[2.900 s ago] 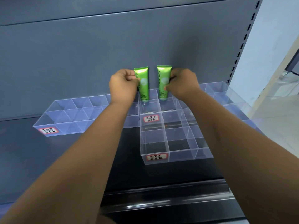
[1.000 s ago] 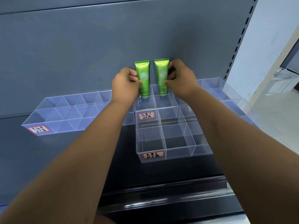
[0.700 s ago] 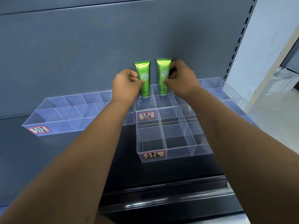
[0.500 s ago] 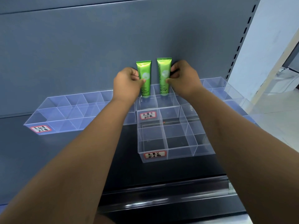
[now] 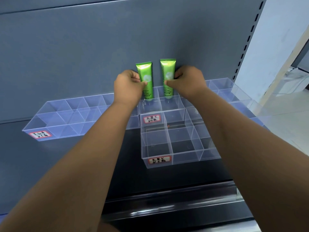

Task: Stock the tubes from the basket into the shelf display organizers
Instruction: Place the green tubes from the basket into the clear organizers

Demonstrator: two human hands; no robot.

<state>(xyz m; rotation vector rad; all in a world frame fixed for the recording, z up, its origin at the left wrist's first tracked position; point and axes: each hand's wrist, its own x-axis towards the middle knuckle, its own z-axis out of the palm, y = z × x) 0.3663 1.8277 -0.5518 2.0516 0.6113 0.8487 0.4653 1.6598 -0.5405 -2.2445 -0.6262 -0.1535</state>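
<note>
Two green tubes stand upright, cap down, in the back row of a clear organizer (image 5: 177,114) against the grey back panel. My left hand (image 5: 127,87) pinches the left tube (image 5: 145,76) at its middle. My right hand (image 5: 188,82) pinches the right tube (image 5: 168,71) the same way. Each tube sits in its own compartment, side by side. A second clear organizer (image 5: 184,158) with a red-framed label stands in front of them with nothing in it. The basket is out of view.
A long clear organizer (image 5: 55,124) with a label lies to the left, and another (image 5: 234,91) runs along the right. The shelf's dark front lip (image 5: 175,196) crosses below. A perforated upright (image 5: 249,37) bounds the shelf on the right.
Both hands stay on the tubes at the back row. The tubes have shifted only slightly, a little further apart and straighter than a second ago.
</note>
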